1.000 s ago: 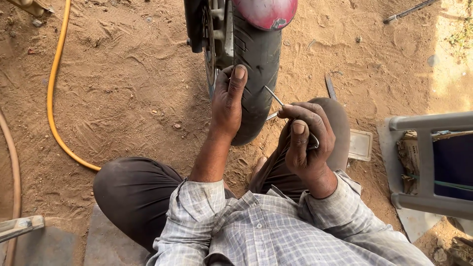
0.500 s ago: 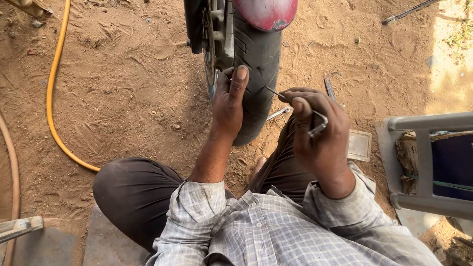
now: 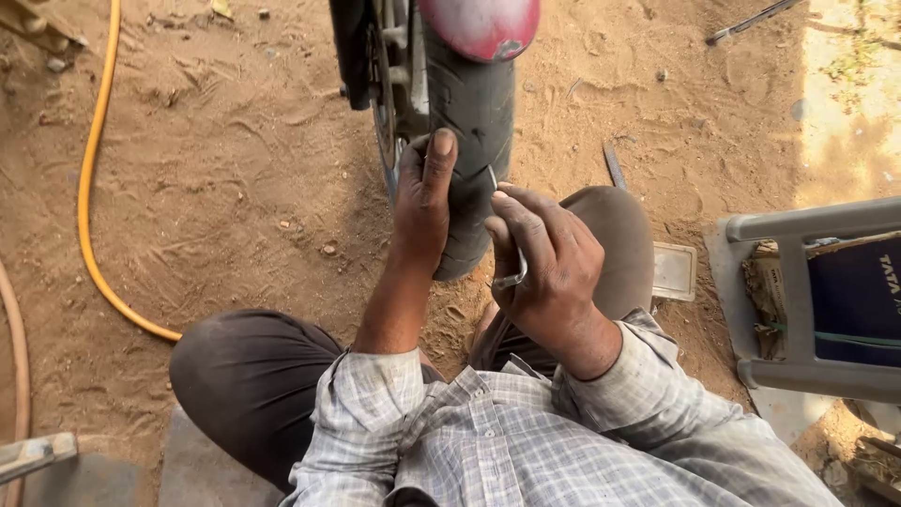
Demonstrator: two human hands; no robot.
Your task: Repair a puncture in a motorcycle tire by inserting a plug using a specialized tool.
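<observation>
- I note the left hand laid flat on the black tyre, fingers straight and together, likely steadying the tread.
- Right hand curled tight round a thin metal tool, its tip at the tread just beside the left thumb.
- Tyre stands upright on the sand, before my knees.

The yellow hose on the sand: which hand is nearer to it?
Left. The left hand rests on the tyre, on the side towards the yellow hose; the right hand is farther off.
</observation>
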